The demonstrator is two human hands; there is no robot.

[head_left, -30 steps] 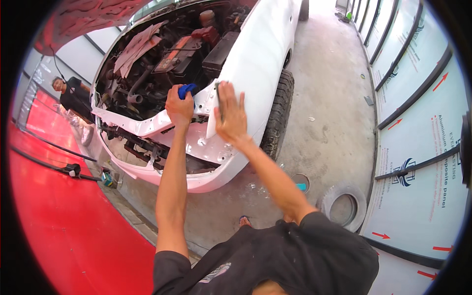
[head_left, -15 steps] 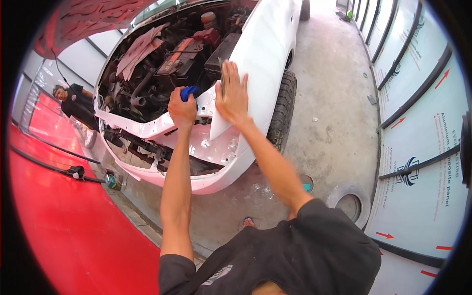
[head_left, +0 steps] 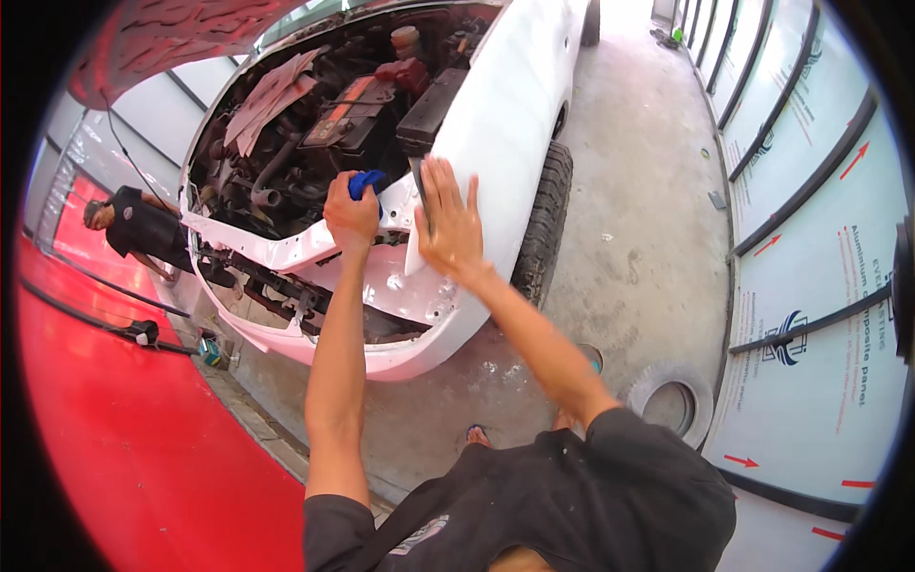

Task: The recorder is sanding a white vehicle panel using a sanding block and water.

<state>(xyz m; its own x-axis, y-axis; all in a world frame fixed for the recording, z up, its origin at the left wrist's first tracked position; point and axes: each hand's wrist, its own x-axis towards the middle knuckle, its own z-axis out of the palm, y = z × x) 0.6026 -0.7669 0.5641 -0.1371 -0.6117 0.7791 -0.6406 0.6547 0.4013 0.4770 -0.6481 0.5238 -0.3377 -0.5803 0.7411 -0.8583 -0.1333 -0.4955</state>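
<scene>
Right hand (head_left: 452,229) — now lower on fender (head_left: 498,143)

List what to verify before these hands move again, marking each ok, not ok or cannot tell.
1. Right hand flat against the white fender: ok.
2. Dark strip beside the right hand's fingers: ok, its edge shows; material cannot tell.
3. Blue cloth gripped in the left hand: ok.
4. Engine bay covered: not ok, parts lie exposed.
5. Raised bonnet firmly secured: cannot tell.
6. Co-worker clear of the hands: ok, standing off to the left.
</scene>
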